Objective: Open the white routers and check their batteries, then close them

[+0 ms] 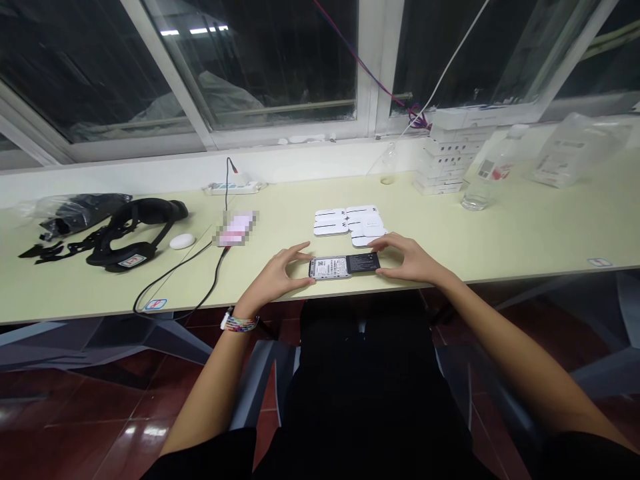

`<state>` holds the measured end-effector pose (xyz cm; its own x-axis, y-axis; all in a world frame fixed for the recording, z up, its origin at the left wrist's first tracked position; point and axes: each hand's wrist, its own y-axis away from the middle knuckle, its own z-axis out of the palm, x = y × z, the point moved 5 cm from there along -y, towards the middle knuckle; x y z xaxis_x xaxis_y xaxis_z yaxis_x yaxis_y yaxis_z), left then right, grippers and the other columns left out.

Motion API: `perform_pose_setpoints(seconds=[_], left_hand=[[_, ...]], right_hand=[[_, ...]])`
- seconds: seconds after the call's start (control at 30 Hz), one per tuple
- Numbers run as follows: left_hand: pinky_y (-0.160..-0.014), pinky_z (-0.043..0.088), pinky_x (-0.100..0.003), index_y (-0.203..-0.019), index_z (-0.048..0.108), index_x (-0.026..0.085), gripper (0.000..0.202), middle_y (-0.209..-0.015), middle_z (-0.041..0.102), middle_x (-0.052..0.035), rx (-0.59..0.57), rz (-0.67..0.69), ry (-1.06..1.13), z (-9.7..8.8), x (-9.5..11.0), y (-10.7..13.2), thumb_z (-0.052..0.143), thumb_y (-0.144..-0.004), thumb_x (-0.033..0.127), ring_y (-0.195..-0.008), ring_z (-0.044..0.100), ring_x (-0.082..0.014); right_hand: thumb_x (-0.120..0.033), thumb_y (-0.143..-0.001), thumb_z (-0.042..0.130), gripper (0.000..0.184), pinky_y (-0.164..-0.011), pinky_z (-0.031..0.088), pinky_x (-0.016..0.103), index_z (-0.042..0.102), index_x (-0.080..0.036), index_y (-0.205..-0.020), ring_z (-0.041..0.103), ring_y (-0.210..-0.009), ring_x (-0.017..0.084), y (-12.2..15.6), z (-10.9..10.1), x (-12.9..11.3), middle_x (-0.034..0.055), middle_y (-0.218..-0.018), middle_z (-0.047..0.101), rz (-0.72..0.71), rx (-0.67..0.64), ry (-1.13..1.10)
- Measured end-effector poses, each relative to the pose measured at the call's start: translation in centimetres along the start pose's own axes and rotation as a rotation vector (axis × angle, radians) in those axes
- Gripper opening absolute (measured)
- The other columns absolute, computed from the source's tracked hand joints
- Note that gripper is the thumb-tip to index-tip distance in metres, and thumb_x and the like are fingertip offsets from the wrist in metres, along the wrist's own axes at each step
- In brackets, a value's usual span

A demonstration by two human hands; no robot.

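Close to the table's front edge lies a flat, opened device body [329, 267] with a white printed label inside. A thin black battery [364, 263] with small print is at its right end, and I cannot tell whether it overlaps the body or only meets it. My left hand [274, 279] grips the body's left end between thumb and fingers. Thumb and fingers of my right hand [409, 259] hold the battery's right end. Just behind are several white rounded covers [330, 227] with dark lines, grouped together. A small white piece [372, 227] rests on the right-hand ones.
On the left are a black headset [137, 227], a white round case [182, 241], a phone [236, 228] and black cables. A power strip [235, 188] sits by the wall. Stacked white boxes [445, 157], a clear bottle [493, 170] and a plastic bag [565, 157] stand at back right.
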<state>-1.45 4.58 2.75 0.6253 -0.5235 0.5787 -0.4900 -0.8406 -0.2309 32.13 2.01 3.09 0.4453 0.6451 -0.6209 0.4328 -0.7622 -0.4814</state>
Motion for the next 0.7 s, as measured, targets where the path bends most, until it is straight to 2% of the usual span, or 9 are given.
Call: perform_pose_setpoints(seconds=[0.3, 0.7], left_hand=[[-0.129, 0.040, -0.057, -0.164, 0.049, 0.034, 0.085, -0.143, 0.077, -0.0041, -0.004, 0.004, 0.011, 0.01, 0.04, -0.03, 0.084, -0.089, 0.054, -0.148, 0.060, -0.0338], [-0.129, 0.039, -0.055, -0.164, 0.048, 0.033, 0.086, -0.143, 0.078, -0.0035, -0.020, -0.014, 0.004, 0.00, 0.06, -0.11, 0.084, -0.089, 0.056, -0.149, 0.058, -0.0339]], right_hand=[[-0.031, -0.085, 0.085, 0.049, -0.106, 0.063, 0.059, 0.073, -0.032, -0.132, 0.077, -0.114, 0.031, 0.05, 0.01, 0.22, 0.0073, -0.125, 0.078, 0.009, 0.014, 0.007], [-0.035, -0.086, 0.086, 0.048, -0.105, 0.064, 0.058, 0.074, -0.029, -0.132, 0.077, -0.113, 0.031, 0.17, -0.07, 0.25, 0.0082, -0.126, 0.079, 0.009, 0.034, -0.022]])
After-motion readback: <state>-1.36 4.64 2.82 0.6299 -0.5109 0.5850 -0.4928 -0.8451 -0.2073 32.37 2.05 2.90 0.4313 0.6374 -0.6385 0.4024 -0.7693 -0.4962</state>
